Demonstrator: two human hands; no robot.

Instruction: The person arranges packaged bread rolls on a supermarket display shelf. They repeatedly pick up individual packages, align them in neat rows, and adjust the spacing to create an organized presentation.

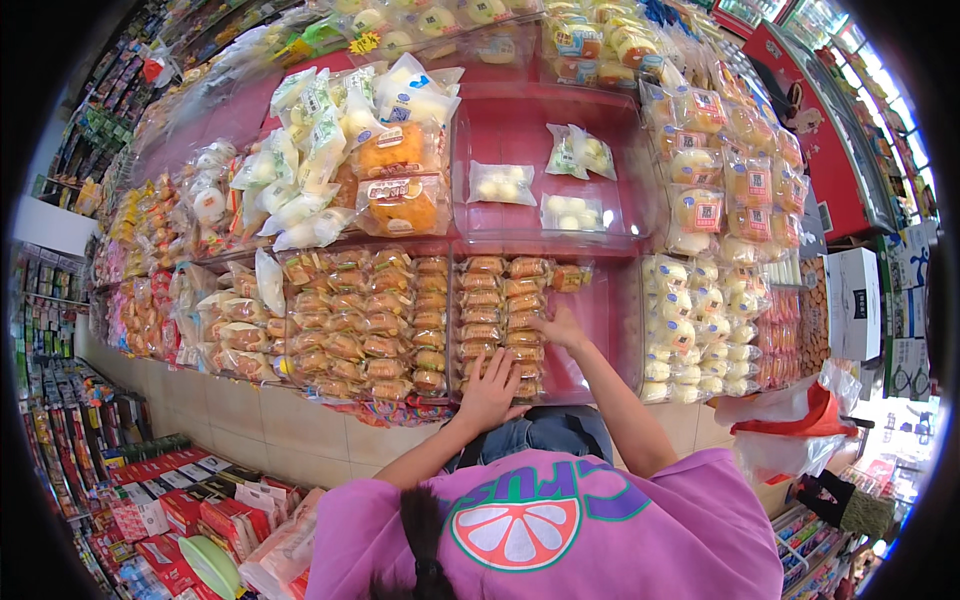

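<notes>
Two columns of plastic-wrapped small breads [480, 298] stand in a clear-walled, red-bottomed display bin in front of me. My left hand [491, 386] lies on the near end of these columns, palm down, with its fingers spread. Toward the right edge of the second column, my right hand [556, 328] touches the wrapped breads with its fingertips; whether it grips one is unclear. A single wrapped bread [571, 277] sits at the top of the bin, right of the columns. Bare red bottom [607, 330] shows right of my right hand.
Beyond is a red bin [502, 131] with a few bagged white buns [501, 184]. Packed wrapped breads [352, 322] fill the bin at left, bagged pale buns [679, 330] the one at right. Red boxes [180, 510] stand on the lower left. A person [847, 502] is at the lower right.
</notes>
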